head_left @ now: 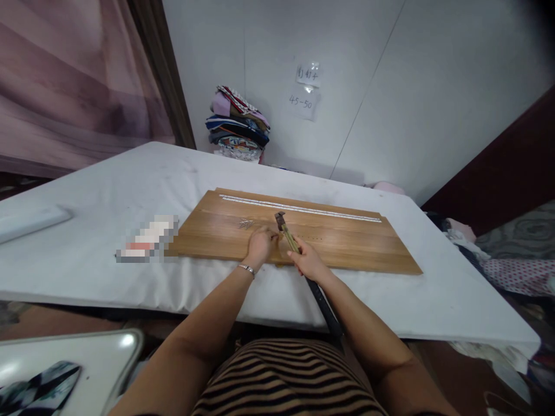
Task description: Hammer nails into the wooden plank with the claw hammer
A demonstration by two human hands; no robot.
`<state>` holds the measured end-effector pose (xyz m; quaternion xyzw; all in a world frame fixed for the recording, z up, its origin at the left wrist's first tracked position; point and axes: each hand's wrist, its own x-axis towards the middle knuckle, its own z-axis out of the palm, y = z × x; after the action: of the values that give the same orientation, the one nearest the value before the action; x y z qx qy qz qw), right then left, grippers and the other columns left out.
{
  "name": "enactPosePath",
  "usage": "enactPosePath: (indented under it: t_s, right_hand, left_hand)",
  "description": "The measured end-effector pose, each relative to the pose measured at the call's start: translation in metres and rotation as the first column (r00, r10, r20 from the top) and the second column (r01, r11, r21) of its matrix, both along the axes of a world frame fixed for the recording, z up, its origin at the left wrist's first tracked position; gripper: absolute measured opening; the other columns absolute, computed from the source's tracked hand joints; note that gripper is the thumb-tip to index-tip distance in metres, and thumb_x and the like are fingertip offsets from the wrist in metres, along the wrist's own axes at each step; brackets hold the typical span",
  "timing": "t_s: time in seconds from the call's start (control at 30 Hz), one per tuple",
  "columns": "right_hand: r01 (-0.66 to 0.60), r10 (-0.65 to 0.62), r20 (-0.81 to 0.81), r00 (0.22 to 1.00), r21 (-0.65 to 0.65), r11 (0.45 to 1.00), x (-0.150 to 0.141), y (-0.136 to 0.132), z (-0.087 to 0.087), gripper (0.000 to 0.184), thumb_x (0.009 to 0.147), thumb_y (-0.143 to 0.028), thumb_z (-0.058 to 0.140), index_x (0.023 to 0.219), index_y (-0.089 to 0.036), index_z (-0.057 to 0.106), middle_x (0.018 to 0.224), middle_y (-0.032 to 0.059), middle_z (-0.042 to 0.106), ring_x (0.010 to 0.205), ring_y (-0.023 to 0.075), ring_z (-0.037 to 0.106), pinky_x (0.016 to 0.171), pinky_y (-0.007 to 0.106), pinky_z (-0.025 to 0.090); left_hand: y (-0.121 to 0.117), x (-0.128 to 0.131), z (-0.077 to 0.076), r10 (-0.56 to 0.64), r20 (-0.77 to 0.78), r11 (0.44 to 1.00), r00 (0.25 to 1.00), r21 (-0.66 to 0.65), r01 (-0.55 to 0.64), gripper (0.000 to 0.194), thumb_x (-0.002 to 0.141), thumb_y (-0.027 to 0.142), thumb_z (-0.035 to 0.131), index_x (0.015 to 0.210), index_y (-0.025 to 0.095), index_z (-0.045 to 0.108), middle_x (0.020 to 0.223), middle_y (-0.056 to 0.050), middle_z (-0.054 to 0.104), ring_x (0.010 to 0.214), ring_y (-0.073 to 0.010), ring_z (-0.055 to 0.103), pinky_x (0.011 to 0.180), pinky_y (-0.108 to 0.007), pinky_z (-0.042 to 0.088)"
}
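Note:
My right hand (309, 261) is wrapped round the handle of a hammer (289, 238), whose metal head is raised just above the wooden board (368, 248). The black lower part of the handle reaches back toward my body. Close to the hammer head, my left hand (260, 245) rests low over the board with its fingertips pinched on a nail, mostly hidden by the fingers. Several loose nails (245, 223) lie in a small pile left of that hand. To the right of the hammer, a row of small dark dots (313, 238) marks the board.
Two white strips (299, 209) run along the board's far side. The board lies on a table with a white cloth (130, 173). A blurred-out item (150, 238) sits at left. Folded clothes (238, 124) are stacked by the wall, and a white stool (104, 358) stands lower left.

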<state>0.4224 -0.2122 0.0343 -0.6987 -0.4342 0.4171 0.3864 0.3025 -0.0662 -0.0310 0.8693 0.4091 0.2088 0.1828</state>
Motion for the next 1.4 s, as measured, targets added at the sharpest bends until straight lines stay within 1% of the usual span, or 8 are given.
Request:
enactPosePath:
  t_s: [0.3,0.4,0.5,0.67,0.9,1.1,1.27,1.4]
  right_hand:
    - [0.015,-0.015,-0.003,1.0,-0.008,1.0,-0.0007,-0.0001,0.0014,0.07,0.089,-0.029,0.063,0.158,-0.02,0.055,0.066,-0.0062,0.055,0.043,0.0103,0.04,0.043,0.023,0.039]
    - [0.021,-0.02,0.012,1.0,-0.025,0.999,-0.0007,0.0008,0.0005,0.072,0.088,-0.029,0.062,0.159,-0.019,0.055,0.066,-0.0055,0.056,0.043,0.011,0.04,0.043,0.024,0.039]
    - [0.022,-0.022,0.014,1.0,-0.021,1.0,-0.0012,0.0008,0.0004,0.072,0.088,-0.031,0.063,0.158,-0.018,0.055,0.065,-0.0061,0.055,0.042,0.0107,0.04,0.043,0.024,0.039]
    - [0.02,-0.02,0.007,1.0,-0.01,1.0,-0.0016,-0.0002,0.0023,0.074,0.088,-0.029,0.061,0.16,-0.017,0.051,0.062,-0.0075,0.053,0.041,0.0112,0.039,0.043,0.024,0.038]
    - [0.016,-0.016,0.017,1.0,-0.012,1.0,0.0002,0.0005,-0.0016,0.069,0.089,-0.034,0.065,0.155,-0.019,0.057,0.063,-0.0072,0.052,0.043,0.0107,0.04,0.043,0.023,0.037]
    - [0.001,-0.001,0.032,0.999,0.02,1.0,0.0013,0.0012,-0.0017,0.067,0.089,-0.03,0.064,0.155,-0.021,0.057,0.069,-0.005,0.057,0.051,0.0131,0.047,0.049,0.024,0.042]
    - [0.02,-0.019,0.034,0.999,-0.02,1.0,-0.0003,0.0017,0.0007,0.068,0.091,-0.026,0.058,0.158,-0.017,0.054,0.069,-0.0045,0.058,0.048,0.0126,0.044,0.046,0.024,0.04]
    - [0.013,-0.013,0.019,1.0,-0.002,1.0,-0.0003,0.0013,0.0012,0.07,0.091,-0.026,0.058,0.16,-0.018,0.052,0.065,-0.0063,0.056,0.045,0.0121,0.042,0.045,0.024,0.04]
  left_hand:
    - [0.0017,0.0001,-0.0029,-0.002,0.012,1.0,1.0,-0.002,0.002,0.027,0.094,0.015,0.062,0.086,0.02,0.087,0.097,-0.011,0.077,0.095,-0.0229,0.068,0.089,-0.033,0.051]
    - [0.0018,-0.0001,-0.0025,-0.004,0.018,1.0,1.0,-0.003,0.004,0.027,0.094,0.016,0.062,0.091,0.019,0.088,0.098,-0.012,0.078,0.096,-0.023,0.068,0.09,-0.033,0.051]
    - [0.0021,-0.0004,-0.0021,0.001,0.004,1.0,1.0,-0.004,-0.001,0.028,0.094,0.016,0.061,0.095,0.019,0.089,0.099,-0.011,0.078,0.095,-0.0223,0.068,0.089,-0.033,0.052]
    - [0.0007,-0.0004,-0.0013,-0.008,0.016,1.0,1.0,-0.005,0.008,0.028,0.094,0.014,0.062,0.094,0.02,0.089,0.095,-0.01,0.077,0.094,-0.0218,0.068,0.09,-0.032,0.052]
    - [-0.0011,0.0,0.0023,0.015,-0.014,1.0,1.0,-0.022,-0.016,0.026,0.096,0.015,0.063,0.096,0.018,0.089,0.1,-0.012,0.077,0.098,-0.023,0.069,0.089,-0.032,0.051]
    - [-0.0016,0.0001,0.0029,0.015,-0.01,1.0,1.0,-0.018,-0.015,0.026,0.095,0.015,0.063,0.095,0.02,0.089,0.101,-0.011,0.079,0.099,-0.0227,0.069,0.091,-0.032,0.052]
    - [-0.0014,0.0,0.003,0.014,-0.026,1.0,1.0,-0.018,-0.014,0.027,0.097,0.016,0.062,0.097,0.019,0.089,0.103,-0.012,0.079,0.098,-0.0228,0.07,0.091,-0.033,0.052]
    - [0.0008,0.0,0.0004,0.008,-0.005,1.0,1.0,-0.028,-0.008,0.025,0.095,0.014,0.063,0.092,0.019,0.088,0.1,-0.012,0.078,0.096,-0.0223,0.069,0.09,-0.033,0.052]
